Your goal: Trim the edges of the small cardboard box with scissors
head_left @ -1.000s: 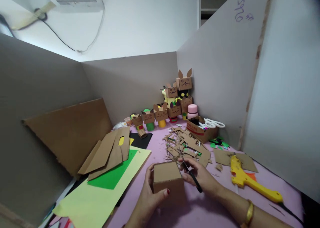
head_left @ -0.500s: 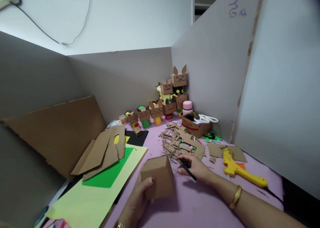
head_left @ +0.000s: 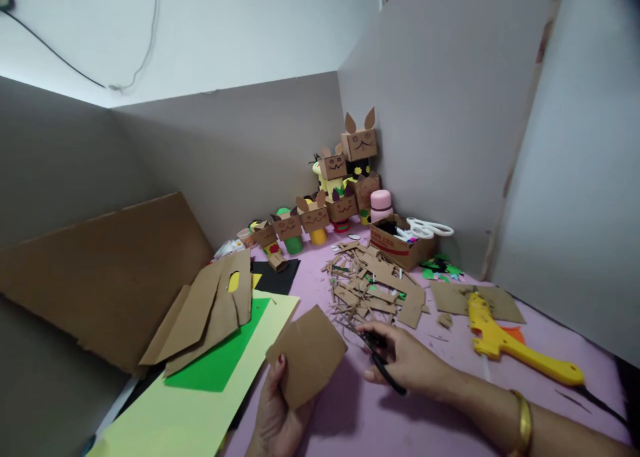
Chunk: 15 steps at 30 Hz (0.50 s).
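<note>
My left hand [head_left: 285,410] grips a brown cardboard box [head_left: 307,357], thumb on the near face and the other fingers behind it. One flat face of the box is turned toward me, tilted like a diamond. To its right, my right hand [head_left: 400,360] is closed around black-handled scissors [head_left: 383,363], their blades pointing toward the box's upper right edge without touching it. Just beyond the scissors lies a heap of cardboard scraps [head_left: 373,287] on the pink tablecloth [head_left: 370,423].
Cardboard animal figures [head_left: 313,217] stand along the back by a pink bottle [head_left: 381,203]. A box [head_left: 403,247] holds white scissors [head_left: 425,228]. At right lies a yellow glue gun [head_left: 525,357]; at left, cardboard pieces [head_left: 200,317] rest on green paper [head_left: 220,367] and pale yellow paper [head_left: 165,417].
My left hand has turned the box so one face tilts toward me. The scissors in my right hand show more spread handles, and the view has shifted slightly.
</note>
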Each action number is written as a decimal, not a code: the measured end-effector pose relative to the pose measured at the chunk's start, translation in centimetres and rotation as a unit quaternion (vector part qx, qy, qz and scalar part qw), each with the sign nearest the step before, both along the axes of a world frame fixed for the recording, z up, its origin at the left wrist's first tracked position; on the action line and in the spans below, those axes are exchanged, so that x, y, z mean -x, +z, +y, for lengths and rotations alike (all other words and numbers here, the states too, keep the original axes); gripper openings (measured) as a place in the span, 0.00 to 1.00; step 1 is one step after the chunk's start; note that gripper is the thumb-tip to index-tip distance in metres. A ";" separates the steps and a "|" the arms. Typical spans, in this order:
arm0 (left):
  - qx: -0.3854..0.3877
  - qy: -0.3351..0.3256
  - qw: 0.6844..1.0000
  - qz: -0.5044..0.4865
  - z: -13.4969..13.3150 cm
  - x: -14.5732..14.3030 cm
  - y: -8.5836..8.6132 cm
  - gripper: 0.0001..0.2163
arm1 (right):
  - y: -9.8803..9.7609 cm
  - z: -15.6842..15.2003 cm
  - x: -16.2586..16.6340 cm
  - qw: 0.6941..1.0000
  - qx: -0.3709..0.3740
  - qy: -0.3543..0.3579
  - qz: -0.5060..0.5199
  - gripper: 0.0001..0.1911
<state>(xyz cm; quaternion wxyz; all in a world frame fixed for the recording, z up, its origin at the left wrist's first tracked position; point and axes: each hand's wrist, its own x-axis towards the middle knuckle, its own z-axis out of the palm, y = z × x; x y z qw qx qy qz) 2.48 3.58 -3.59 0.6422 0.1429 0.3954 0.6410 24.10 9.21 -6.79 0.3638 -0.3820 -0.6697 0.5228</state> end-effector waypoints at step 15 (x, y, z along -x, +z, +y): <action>-0.100 -0.095 0.971 0.196 -0.3 1.7 1.1 0.41 | 3.2 0.6 -2.4 0.971 -0.180 -0.004 -0.156 0.22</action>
